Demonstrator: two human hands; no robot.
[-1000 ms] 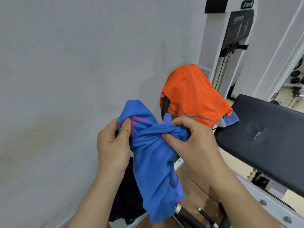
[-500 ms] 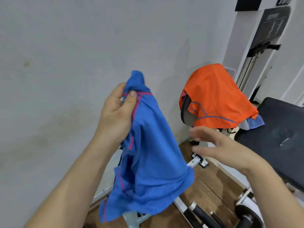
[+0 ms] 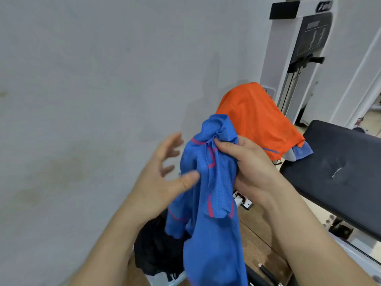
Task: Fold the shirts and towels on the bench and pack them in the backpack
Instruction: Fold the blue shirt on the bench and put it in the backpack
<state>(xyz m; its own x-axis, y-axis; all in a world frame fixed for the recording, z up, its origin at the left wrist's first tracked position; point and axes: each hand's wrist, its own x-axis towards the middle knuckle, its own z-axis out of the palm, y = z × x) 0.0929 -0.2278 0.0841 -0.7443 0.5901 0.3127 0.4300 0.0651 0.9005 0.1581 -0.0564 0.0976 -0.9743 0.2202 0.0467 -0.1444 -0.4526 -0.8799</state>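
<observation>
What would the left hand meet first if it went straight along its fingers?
Likely the wall: the left hand is open, fingers aimed up and slightly right, just left of the blue shirt that the right hand grips. Depth is unclear; it may brush the shirt.

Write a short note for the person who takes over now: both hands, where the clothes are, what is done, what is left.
Right hand grips the blue shirt bunched near its top; the shirt hangs unfolded.
Left hand is open, fingers spread, beside the shirt.
Orange shirt lies draped past the end of the black bench, a blue-grey cloth under it.
A black item lies low by the wall; I cannot tell if it is the backpack.
Done: nothing seen folded or packed. Left: fold everything, then pack.
</observation>
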